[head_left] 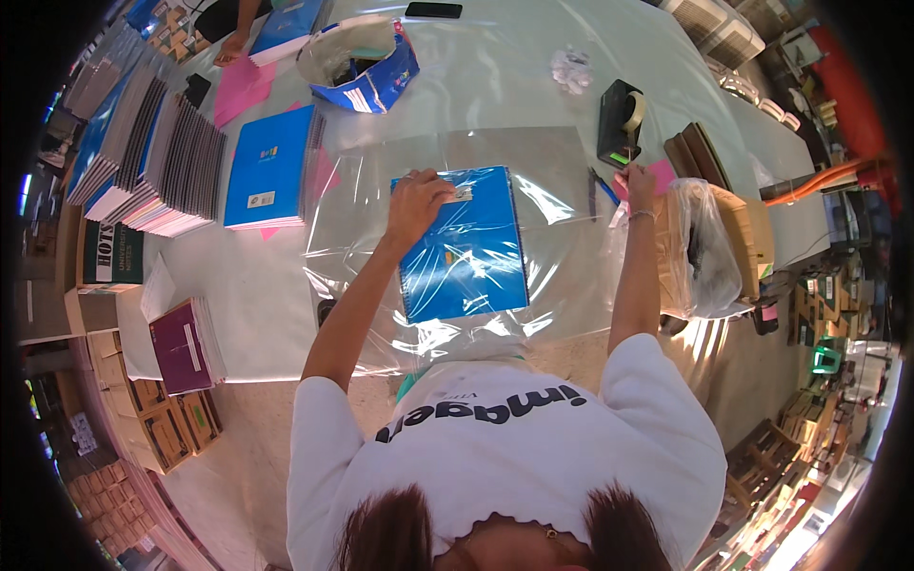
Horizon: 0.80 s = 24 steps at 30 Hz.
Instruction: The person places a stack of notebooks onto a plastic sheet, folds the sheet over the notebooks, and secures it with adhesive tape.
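A blue spiral notebook (pixel 466 252) lies on a large sheet of clear plastic film (pixel 367 257) in front of me. My left hand (pixel 419 205) rests palm down at the notebook's upper left, its fingers laid over the film and reaching toward a small label. To the right, a black tape dispenser (pixel 619 124) holds a roll of tape (pixel 634 112). At its front end my right hand (pixel 638 188) has its fingers pinched together on the end of the tape. A blue pen (pixel 604 185) and a pink paper (pixel 661 174) lie beside that hand.
Notebook stacks (pixel 162 162) and another blue notebook pile (pixel 271 167) stand left. A blue bag (pixel 367 76) sits at the back, near a phone (pixel 434 10). A cardboard box (pixel 738 238) with plastic stands right. Another person's hand (pixel 230 48) shows far left.
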Tool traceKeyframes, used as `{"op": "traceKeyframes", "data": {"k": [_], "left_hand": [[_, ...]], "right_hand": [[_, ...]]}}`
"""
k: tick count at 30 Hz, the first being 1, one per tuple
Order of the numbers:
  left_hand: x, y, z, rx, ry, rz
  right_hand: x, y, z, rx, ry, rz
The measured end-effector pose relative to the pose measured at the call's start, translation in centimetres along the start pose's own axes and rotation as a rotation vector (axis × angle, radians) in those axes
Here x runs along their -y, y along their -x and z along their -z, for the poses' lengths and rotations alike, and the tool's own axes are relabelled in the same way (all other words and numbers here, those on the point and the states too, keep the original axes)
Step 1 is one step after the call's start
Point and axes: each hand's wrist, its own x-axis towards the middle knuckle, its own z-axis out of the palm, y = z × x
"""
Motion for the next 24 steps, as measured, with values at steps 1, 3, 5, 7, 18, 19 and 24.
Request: {"op": "traceKeyframes", "data": {"k": [1,3,5,7,18,19,24], "left_hand": [[-0.1,-0.1,-0.1,-0.003,0.008,-0.019],[-0.1,0.1,-0.4,-0.020,-0.012,-0.029],[0.1,0.8,-0.3,-0.052,-0.041,-0.029],[0.2,1.2,-0.5,-0.102,-0.056,-0.040],[0.4,1.8,-2.0,-0.161,-0.240,-0.141],[0.4,1.7,-2.2,-0.170,-0.252,-0.158],[1.3,1.7,-2.7,-0.193,-0.227,-0.208]], "right_hand": [[0.2,-0.6,0.2,-0.038,0.226,0.046],[0.5,-1.0,-0.1,-0.151,0.735,0.150],[2.0,-0.2,-2.1,-0.288,1.294,0.279],[2.4,1.9,-2.6,-0.262,1.275,0.324],[5.7,22.4,-16.7,0.696,0.083,-0.067],[5.1,22.8,-17.3,0.704,0.089,-0.061],[3.6,24.0,-19.1,0.588,0.290,0.115]]}}
